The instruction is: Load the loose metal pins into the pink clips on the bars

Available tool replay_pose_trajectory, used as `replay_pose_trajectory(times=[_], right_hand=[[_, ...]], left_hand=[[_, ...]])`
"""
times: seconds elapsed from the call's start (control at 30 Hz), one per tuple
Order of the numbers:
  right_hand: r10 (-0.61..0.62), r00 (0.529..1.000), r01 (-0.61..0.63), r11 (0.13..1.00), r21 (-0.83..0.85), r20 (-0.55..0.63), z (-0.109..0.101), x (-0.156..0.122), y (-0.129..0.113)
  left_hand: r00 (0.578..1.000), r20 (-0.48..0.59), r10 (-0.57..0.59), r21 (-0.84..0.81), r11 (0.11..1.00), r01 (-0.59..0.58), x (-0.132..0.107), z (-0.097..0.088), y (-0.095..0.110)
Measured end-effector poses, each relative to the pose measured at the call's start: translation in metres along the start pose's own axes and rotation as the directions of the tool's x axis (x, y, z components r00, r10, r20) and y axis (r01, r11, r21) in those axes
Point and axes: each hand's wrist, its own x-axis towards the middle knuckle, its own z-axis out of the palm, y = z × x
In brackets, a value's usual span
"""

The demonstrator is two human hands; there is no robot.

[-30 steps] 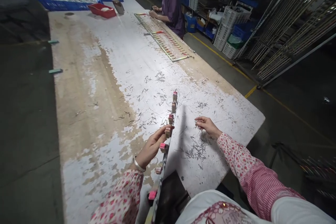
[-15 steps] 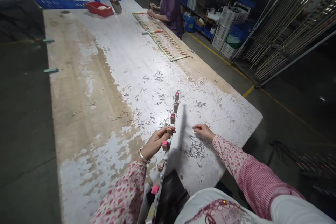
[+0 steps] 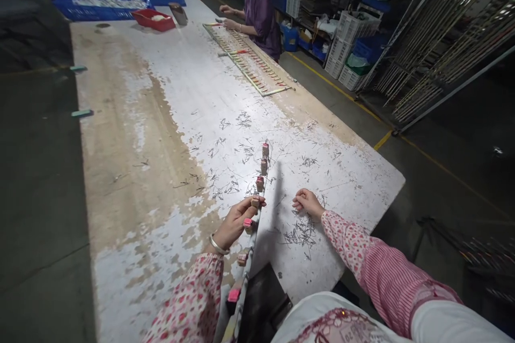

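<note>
A long narrow rod (image 3: 251,244) reaches from beside my body out over the table, with several small blocks, some topped in pink, spaced along it. My left hand (image 3: 231,225), wearing a bracelet, is closed on one tan block (image 3: 255,202) partway along the rod. A pink-topped block (image 3: 248,223) sits just nearer to me. To the right of the rod, my right hand (image 3: 308,203) has its fingers pinched together above a pile of thin metal wire pieces (image 3: 301,231). Whether a wire is in those fingers is too small to see.
More wire pieces (image 3: 245,153) lie scattered over the worn table (image 3: 120,171). Farther off, a person in purple (image 3: 261,16) works at a frame of small coloured pieces (image 3: 261,91). Blue trays (image 3: 100,13) and a red tray (image 3: 155,25) stand at the back left. Racked rods (image 3: 426,53) stand at right.
The rod and my left hand have shifted slightly left in view. My right hand has moved a little left, still over the wires. The other person's hands have moved at the frame.
</note>
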Motion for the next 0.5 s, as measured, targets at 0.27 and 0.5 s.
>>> replay_pose_trajectory(times=[0.27, 0.5], right_hand=[[-0.201, 0.969, 0.181, 0.973, 0.139, 0.143, 0.010, -0.036, -0.070], [-0.550, 0.803, 0.587, 0.797, -0.143, 0.230, 0.025, -0.077, -0.141]], left_hand=[[0.992, 0.126, 0.012, -0.020, 1.000, -0.009, 0.003, -0.007, 0.002], [0.987, 0.137, 0.084, 0.122, 0.987, -0.101, 0.003, -0.003, 0.008]])
